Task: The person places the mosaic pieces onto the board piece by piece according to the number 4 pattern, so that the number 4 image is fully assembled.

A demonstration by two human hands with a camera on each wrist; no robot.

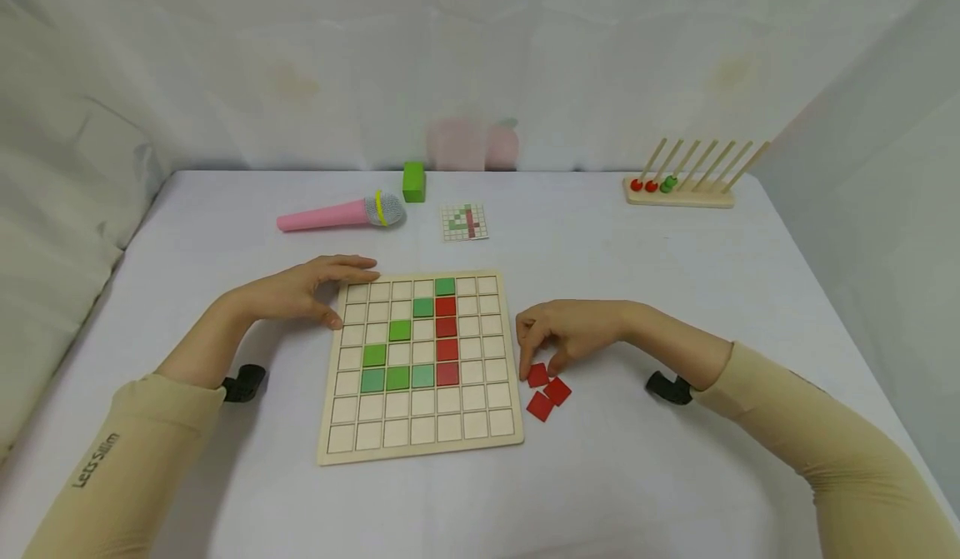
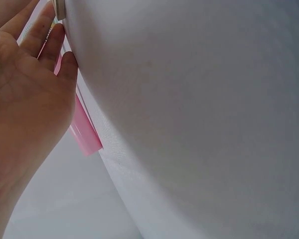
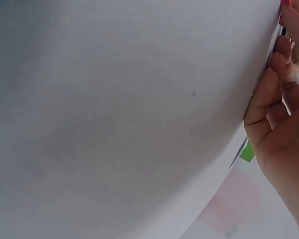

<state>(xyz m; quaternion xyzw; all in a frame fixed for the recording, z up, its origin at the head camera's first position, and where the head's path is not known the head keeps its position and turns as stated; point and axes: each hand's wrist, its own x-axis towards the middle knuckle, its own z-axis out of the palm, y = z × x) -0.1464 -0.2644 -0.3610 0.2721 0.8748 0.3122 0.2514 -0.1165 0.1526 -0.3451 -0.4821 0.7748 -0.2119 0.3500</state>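
Observation:
A pale wooden grid board (image 1: 420,451) lies on the table, with several green tiles (image 1: 400,330) and a column of red tiles (image 1: 446,327) in its cells. My left hand (image 1: 300,290) rests at the board's upper left corner, fingers extended and thumb touching the left edge; the left wrist view shows the left palm (image 2: 32,94). Right of the board, my right hand (image 1: 573,330) has its thumb and index finger at opposite sides of a red tile (image 1: 537,375), pinching it at table level. Two more loose red tiles (image 1: 557,391) lie just below.
Behind the board are a pink toy microphone (image 1: 330,215), a green block (image 1: 414,182) and a small pattern card (image 1: 465,222) showing a green and red grid. A wooden peg stand (image 1: 678,198) with red and green beads stands at the back right.

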